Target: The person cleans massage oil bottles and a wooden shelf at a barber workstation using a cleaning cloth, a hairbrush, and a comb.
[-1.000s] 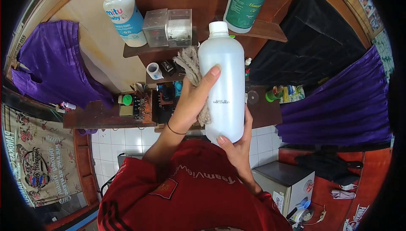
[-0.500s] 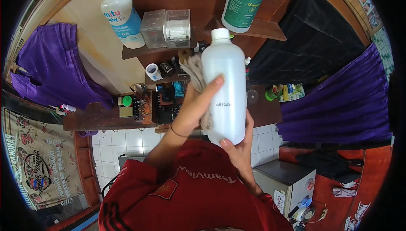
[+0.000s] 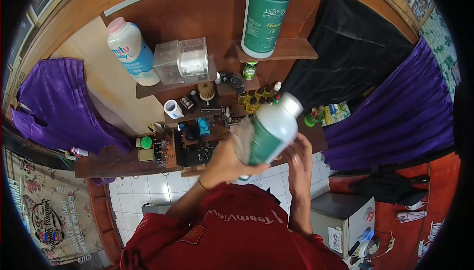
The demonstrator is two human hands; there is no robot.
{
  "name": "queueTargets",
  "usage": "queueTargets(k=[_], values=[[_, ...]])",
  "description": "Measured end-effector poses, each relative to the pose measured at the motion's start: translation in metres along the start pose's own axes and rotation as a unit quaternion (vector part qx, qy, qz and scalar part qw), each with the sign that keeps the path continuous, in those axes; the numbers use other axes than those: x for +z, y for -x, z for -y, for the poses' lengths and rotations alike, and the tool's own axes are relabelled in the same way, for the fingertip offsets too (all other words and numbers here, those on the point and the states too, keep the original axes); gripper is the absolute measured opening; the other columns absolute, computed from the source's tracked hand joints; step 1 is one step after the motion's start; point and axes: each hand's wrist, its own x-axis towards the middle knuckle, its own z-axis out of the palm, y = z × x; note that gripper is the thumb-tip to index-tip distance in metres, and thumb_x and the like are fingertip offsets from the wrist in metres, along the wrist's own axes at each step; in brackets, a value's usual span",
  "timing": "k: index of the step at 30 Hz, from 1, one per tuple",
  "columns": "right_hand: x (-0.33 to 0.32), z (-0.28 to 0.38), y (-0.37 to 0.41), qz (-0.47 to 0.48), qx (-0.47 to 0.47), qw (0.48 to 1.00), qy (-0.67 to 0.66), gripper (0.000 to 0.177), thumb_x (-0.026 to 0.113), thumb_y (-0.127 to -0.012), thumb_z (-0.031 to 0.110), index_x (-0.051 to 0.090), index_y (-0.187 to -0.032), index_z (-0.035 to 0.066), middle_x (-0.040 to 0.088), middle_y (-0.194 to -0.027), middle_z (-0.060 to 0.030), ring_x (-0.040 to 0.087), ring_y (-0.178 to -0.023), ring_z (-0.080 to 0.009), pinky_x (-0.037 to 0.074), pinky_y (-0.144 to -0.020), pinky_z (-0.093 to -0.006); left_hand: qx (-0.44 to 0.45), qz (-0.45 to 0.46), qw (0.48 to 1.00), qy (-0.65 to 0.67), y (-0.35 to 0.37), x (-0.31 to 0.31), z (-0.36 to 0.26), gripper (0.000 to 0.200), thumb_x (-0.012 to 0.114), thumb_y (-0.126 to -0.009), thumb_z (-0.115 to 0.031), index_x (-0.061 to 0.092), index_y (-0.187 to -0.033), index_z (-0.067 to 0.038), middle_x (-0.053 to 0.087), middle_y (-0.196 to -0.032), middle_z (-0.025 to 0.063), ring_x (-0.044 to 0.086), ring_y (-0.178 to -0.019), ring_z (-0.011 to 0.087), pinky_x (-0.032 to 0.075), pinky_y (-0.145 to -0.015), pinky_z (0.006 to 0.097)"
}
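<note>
Gripping tilted bottle [image 3: 270, 130]: left fingers [image 3: 231, 160]; right fingers [image 3: 296, 152] spread; wooden shelves [image 3: 292, 50], purple curtains [image 3: 395, 117].

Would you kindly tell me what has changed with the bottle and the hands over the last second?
The white bottle has dropped from upright to tilted, cap to the upper right, turned so a green label shows. The right hand has left its base and is open beside it. The left hand still grips it with the cloth. The shelves are unchanged.

Shelves [image 3: 292, 49] are packed: big green massage oil bottle [image 3: 265, 15] up top, baby powder [image 3: 129, 51] beside two clear plastic boxes [image 3: 181, 61], purple cloth [image 3: 54, 102] nearby.
</note>
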Motion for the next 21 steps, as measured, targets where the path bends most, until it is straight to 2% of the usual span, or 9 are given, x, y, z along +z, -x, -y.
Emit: queueTargets(k=[1, 2, 4, 8, 10, 15, 17, 19, 21], values=[[0.006, 0.005, -0.002, 0.018, -0.017, 0.999, -0.048, 0.071, 0.074, -0.085, 0.023, 0.032, -0.139, 0.003, 0.051, -0.128, -0.0144, 0.051, -0.120, -0.0227, 0.043, -0.099, -0.0362, -0.160, 0.092, 0.983, -0.004, 0.003, 0.000, -0.026, 0.111, 0.086, -0.061, -0.045, 0.030, -0.143, 0.006, 0.055, -0.124, 0.0270, 0.059, -0.114, 0.0366, 0.048, -0.097, 0.0401], [0.021, 0.007, -0.004, -0.022, -0.031, 0.999, 0.002, 0.091, 0.082, -0.076, 0.029, 0.026, -0.142, 0.003, 0.050, -0.130, -0.0168, 0.051, -0.120, -0.0239, 0.043, -0.100, -0.0369, -0.146, 0.119, 0.981, -0.042, 0.005, 0.007, -0.038, 0.113, 0.084, -0.063, -0.049, 0.026, -0.145, 0.005, 0.052, -0.127, 0.0291, 0.056, -0.117, 0.0425, 0.047, -0.098, 0.0435], [0.031, 0.010, -0.011, -0.080, -0.016, 0.995, 0.054, 0.096, 0.086, -0.071, 0.029, 0.026, -0.141, 0.002, 0.052, -0.126, -0.0163, 0.055, -0.114, -0.0230, 0.044, -0.098, -0.0373, -0.067, 0.066, 0.996, -0.008, 0.013, 0.027, -0.029, 0.113, 0.083, -0.065, -0.047, 0.024, -0.146, 0.005, 0.050, -0.129, 0.0299, 0.054, -0.117, 0.0461, 0.047, -0.098, 0.0444], [0.024, 0.002, -0.015, -0.007, 0.025, 0.998, -0.054, 0.102, 0.087, -0.061, 0.036, 0.030, -0.138, 0.003, 0.053, -0.122, -0.0168, 0.058, -0.109, -0.0255, 0.047, -0.095, -0.0378, 0.011, 0.071, 0.982, 0.176, 0.002, 0.013, -0.020, 0.088, 0.078, -0.079, -0.037, 0.032, -0.142, 0.005, 0.050, -0.131, 0.0201, 0.052, -0.120, 0.0279, 0.041, -0.103, 0.0374], [0.028, -0.009, -0.010, 0.043, -0.018, 0.999, -0.012, 0.105, 0.087, -0.059, 0.039, 0.029, -0.139, 0.003, 0.052, -0.123, -0.0173, 0.058, -0.110, -0.0269, 0.048, -0.094, -0.0382, -0.161, 0.065, 0.917, 0.360, 0.000, 0.002, -0.028, 0.073, 0.074, -0.084, -0.034, 0.040, -0.137, 0.003, 0.055, -0.125, 0.0159, 0.052, -0.117, 0.0238, 0.040, -0.103, 0.0366], [0.024, -0.018, -0.021, 0.056, -0.067, 0.996, 0.001, 0.104, 0.085, -0.057, 0.044, 0.035, -0.136, -0.001, 0.055, -0.120, -0.0174, 0.058, -0.109, -0.0266, 0.048, -0.094, -0.0378, -0.104, 0.107, 0.926, 0.346, -0.006, -0.008, -0.035, 0.080, 0.081, -0.078, -0.028, 0.038, -0.139, 0.002, 0.053, -0.127, 0.0140, 0.051, -0.118, 0.0223, 0.040, -0.102, 0.0360], [0.024, -0.018, -0.025, 0.009, -0.059, 0.992, -0.107, 0.104, 0.084, -0.056, 0.044, 0.037, -0.137, -0.002, 0.056, -0.119, -0.0174, 0.060, -0.107, -0.0262, 0.050, -0.091, -0.0377, -0.132, 0.112, 0.901, 0.399, 0.004, 0.000, -0.033, 0.084, 0.085, -0.074, -0.022, 0.038, -0.140, 0.001, 0.053, -0.130, 0.0121, 0.049, -0.121, 0.0207, 0.038, -0.104, 0.0350], [0.024, -0.005, -0.034, -0.049, -0.055, 0.992, -0.102, 0.101, 0.077, -0.063, 0.050, 0.036, -0.139, -0.001, 0.056, -0.120, -0.0176, 0.060, -0.106, -0.0262, 0.049, -0.092, -0.0373, -0.198, 0.167, 0.867, 0.426, 0.016, 0.008, -0.020, 0.084, 0.084, -0.074, -0.021, 0.038, -0.141, 0.001, 0.053, -0.131, 0.0114, 0.049, -0.122, 0.0209, 0.038, -0.105, 0.0351], [0.021, 0.004, -0.044, -0.093, -0.080, 0.990, -0.072, 0.098, 0.076, -0.065, 0.049, 0.036, -0.139, -0.002, 0.056, -0.120, -0.0182, 0.059, -0.107, -0.0262, 0.048, -0.093, -0.0372, -0.232, 0.141, 0.847, 0.456, 0.020, 0.015, -0.012, 0.083, 0.084, -0.075, -0.023, 0.039, -0.140, 0.001, 0.054, -0.130, 0.0113, 0.051, -0.121, 0.0211, 0.040, -0.104, 0.0358]])
